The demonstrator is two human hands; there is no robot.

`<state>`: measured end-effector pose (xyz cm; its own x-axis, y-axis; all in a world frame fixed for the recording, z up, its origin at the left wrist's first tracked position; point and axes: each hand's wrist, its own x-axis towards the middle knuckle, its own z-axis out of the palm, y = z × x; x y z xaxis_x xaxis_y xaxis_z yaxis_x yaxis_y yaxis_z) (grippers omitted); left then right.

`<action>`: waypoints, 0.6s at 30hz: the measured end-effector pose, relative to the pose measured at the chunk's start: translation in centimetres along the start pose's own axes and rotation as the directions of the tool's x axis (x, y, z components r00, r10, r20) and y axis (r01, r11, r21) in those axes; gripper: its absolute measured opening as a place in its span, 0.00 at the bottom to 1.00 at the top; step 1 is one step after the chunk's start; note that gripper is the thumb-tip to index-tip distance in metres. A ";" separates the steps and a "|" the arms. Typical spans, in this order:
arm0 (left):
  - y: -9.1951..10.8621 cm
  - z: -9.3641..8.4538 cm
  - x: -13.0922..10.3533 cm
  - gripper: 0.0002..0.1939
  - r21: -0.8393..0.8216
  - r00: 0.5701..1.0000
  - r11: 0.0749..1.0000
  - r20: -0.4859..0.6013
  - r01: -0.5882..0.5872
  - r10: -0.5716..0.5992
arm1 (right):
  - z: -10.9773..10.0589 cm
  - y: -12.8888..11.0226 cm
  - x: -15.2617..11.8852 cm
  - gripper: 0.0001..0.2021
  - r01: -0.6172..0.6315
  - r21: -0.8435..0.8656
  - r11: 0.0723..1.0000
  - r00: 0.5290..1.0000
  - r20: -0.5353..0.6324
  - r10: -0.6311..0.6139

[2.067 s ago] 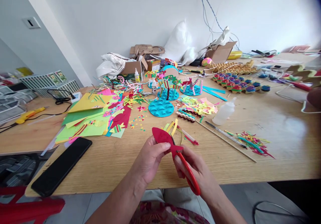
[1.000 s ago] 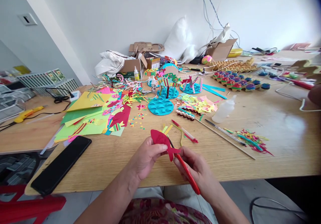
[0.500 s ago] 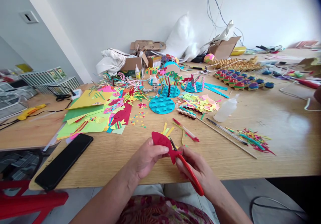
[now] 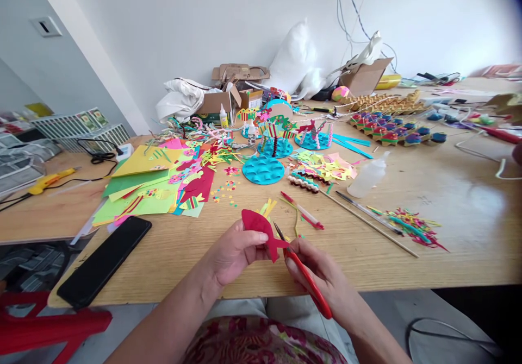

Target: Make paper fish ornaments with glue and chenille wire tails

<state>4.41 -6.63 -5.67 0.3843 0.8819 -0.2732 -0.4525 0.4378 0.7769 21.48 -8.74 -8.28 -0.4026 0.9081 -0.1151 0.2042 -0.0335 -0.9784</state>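
Pinching thin fish-shaped red paper [image 4: 256,224] w/ L grip [image 4: 240,251], R grip [image 4: 317,266] clasping red-handled scissors [image 4: 309,281].

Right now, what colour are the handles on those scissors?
Red. The scissor handles, gripped by the right hand, show best in the head view.

No text, number or sign can be read, the faint markings on the small white bottle [image 4: 252,135] and on the cardboard box [image 4: 253,102], both well beyond the left grip [image 4: 238,251], being too small to be made out.
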 end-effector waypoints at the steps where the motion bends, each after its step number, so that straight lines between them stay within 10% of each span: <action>1: 0.0 0.1 0.0 0.05 -0.006 1.000 1.000 0.009 0.007 -0.007 | 0.1 -0.1 0.0 0.17 0.002 -0.003 1.000 1.000 0.001 -0.002; 18: -0.6 0.0 0.1 0.09 0.028 0.999 0.998 0.003 0.053 -0.053 | 0.4 -0.4 0.3 0.17 0.016 -0.026 1.000 1.000 0.003 -0.016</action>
<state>4.74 -6.82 -6.19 0.4102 0.8569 -0.3121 -0.4088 0.4787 0.7770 20.93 -8.66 -7.99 -0.4082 0.9074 -0.1001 0.2211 -0.0082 -0.9752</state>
